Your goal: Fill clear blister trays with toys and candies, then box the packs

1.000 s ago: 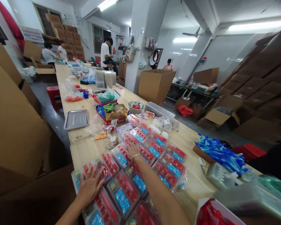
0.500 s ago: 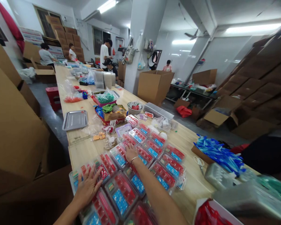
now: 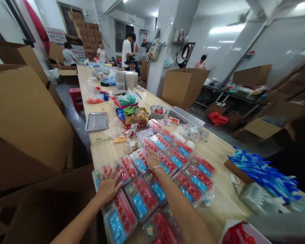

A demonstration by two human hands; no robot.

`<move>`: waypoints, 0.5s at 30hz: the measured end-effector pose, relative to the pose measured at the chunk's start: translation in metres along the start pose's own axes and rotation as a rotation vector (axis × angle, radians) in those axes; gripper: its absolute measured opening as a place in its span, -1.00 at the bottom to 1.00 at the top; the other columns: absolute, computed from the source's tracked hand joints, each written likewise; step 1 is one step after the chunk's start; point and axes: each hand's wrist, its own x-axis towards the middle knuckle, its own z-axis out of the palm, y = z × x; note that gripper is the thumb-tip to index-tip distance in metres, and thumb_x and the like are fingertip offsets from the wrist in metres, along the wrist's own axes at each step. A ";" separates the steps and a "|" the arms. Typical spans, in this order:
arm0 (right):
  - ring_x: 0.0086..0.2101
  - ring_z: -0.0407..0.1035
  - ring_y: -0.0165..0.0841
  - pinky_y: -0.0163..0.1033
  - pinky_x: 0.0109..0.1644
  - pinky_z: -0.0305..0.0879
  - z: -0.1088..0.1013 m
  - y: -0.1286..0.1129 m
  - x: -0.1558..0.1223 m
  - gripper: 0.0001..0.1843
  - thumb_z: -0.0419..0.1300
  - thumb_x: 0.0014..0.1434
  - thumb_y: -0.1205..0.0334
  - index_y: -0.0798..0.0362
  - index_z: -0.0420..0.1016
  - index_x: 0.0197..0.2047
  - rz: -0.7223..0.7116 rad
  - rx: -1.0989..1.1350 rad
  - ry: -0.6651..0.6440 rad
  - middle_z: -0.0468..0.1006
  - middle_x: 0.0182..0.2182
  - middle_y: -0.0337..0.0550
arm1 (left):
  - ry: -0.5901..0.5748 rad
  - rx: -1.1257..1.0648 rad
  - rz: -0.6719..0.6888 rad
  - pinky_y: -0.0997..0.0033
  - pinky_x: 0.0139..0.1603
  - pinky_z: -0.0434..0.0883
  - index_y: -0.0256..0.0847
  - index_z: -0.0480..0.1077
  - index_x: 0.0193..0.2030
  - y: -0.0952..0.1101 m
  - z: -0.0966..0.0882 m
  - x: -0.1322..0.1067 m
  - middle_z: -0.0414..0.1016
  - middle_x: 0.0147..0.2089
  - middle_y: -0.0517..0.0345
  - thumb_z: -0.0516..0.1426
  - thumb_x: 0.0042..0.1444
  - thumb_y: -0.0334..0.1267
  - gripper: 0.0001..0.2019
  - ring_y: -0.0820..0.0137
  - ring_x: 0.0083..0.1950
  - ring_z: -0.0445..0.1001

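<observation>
My left hand (image 3: 108,187) lies flat with fingers spread on the clear plastic blister packs at the table's near end. Each pack holds red and blue pieces, like the one (image 3: 141,200) just below my hands. My right hand (image 3: 152,160), with a thin silver bracelet (image 3: 156,167) on its wrist, rests on the top of another pack (image 3: 140,162) further along the group. Neither hand holds anything loose. Several more packs (image 3: 188,187) stand to the right, and the lower packs are partly cut off by the frame's bottom edge.
On the long wooden table (image 3: 218,200) lie scissors (image 3: 233,181), a heap of blue plastic pieces (image 3: 264,174), a steel tray (image 3: 97,121) and filled bags. Cardboard boxes (image 3: 22,115) stand along the left edge. Co-workers (image 3: 128,51) work at the far end.
The whole view has shifted, with the table and room sliding right and up in the picture. Both hands stay on the packs, with no clear change of hold.
</observation>
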 end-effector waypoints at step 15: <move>0.09 0.18 -0.17 -0.13 0.09 0.20 -0.001 -0.089 -0.081 -0.55 0.17 0.07 0.29 0.08 0.35 0.07 -0.556 -0.006 -0.088 0.35 0.10 -0.01 | 0.004 -0.009 0.083 -0.31 0.25 -0.10 0.10 0.06 0.31 -0.021 -0.004 0.017 -0.04 0.41 -0.04 -0.01 0.18 0.05 -0.44 -0.07 0.39 -0.07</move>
